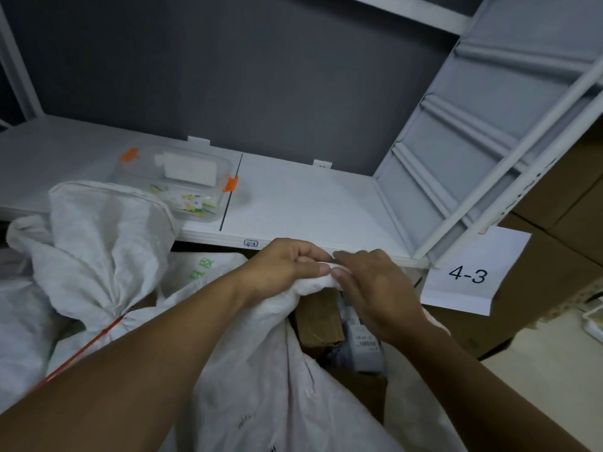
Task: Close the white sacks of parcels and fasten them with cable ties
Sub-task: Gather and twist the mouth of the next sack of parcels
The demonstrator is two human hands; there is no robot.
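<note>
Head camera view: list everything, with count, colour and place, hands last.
open white woven sack: one, white, centre foreground, parcels inside
tied white woven sack: one, white, left, against shelf
thin plastic cable tie: one, red, round the tied sack's neck
cardboard parcel: one, brown, inside the open sack
labelled parcel: one, grey, beside the cardboard parcel
clear plastic box: one, orange clips, on the shelf
metal shelf: one, white, behind the sacks
paper sign "4-3": one, white, right
left hand: grips the open sack's rim
right hand: pinches the same rim
</note>
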